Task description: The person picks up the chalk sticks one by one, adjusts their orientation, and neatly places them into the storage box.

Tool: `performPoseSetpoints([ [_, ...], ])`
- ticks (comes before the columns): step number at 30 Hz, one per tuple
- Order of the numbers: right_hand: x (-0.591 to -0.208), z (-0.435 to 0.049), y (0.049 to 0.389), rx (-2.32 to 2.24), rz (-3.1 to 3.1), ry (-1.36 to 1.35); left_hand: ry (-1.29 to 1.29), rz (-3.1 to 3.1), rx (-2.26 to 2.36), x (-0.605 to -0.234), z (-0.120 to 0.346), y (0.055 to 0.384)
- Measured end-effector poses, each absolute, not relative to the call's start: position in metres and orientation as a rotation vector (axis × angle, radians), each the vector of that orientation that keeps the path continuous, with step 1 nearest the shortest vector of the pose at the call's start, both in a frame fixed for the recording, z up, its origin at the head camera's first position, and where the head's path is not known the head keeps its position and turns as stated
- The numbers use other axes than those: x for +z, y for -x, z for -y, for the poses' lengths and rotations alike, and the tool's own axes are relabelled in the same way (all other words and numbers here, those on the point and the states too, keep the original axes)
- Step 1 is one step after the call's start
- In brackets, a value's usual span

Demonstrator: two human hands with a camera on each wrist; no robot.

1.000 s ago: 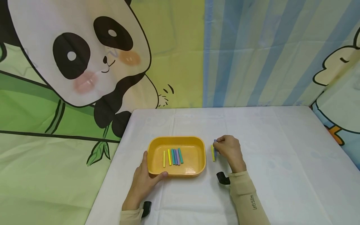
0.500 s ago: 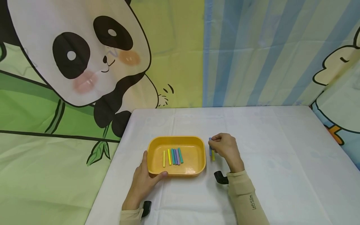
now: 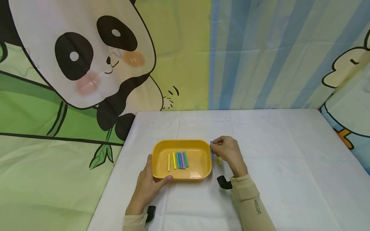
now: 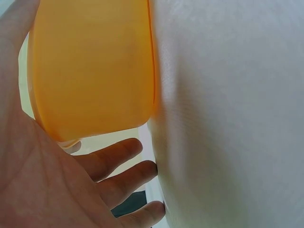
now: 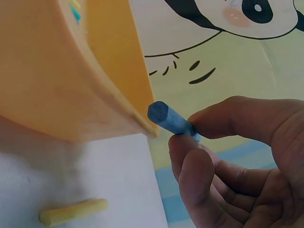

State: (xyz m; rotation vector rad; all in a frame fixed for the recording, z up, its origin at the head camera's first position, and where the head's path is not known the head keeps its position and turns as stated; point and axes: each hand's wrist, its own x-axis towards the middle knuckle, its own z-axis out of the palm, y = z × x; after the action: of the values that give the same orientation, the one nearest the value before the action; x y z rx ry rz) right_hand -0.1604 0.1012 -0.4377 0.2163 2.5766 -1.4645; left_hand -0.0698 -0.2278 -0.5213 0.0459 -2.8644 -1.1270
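My right hand (image 3: 229, 152) pinches a blue chalk stick (image 5: 168, 118) between thumb and fingertips, just beside the right rim of a yellow plastic tray (image 3: 199, 166). In the right wrist view the chalk's end points toward the tray's edge. My left hand (image 3: 147, 187) holds the tray's near left corner, thumb along the near rim and index finger up the left side. In the left wrist view the other fingers (image 4: 128, 183) spread below the tray wall. Several chalk sticks (image 3: 180, 160) in yellow, teal, blue and purple lie side by side in the tray.
A yellow chalk stick (image 5: 73, 212) lies on the white tablecloth (image 3: 274, 154), right of the tray and partly under my right hand in the head view. Behind the table hangs a printed curtain (image 3: 185, 64) with a panda. Black wrist pieces (image 3: 224, 183) stick out at the cuffs.
My right hand has moved left with the blue chalk stick, away from the yellow one on the cloth and up to the tray's right rim. The left hand and tray have stayed put.
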Motion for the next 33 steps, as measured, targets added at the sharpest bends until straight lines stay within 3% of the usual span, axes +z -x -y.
performPoseSetpoints([
  [33,-0.444,-0.064,0.167,-1.517,-2.513,-0.077,-0.012,2.845,-1.128,-0.522,0.23,0.069],
])
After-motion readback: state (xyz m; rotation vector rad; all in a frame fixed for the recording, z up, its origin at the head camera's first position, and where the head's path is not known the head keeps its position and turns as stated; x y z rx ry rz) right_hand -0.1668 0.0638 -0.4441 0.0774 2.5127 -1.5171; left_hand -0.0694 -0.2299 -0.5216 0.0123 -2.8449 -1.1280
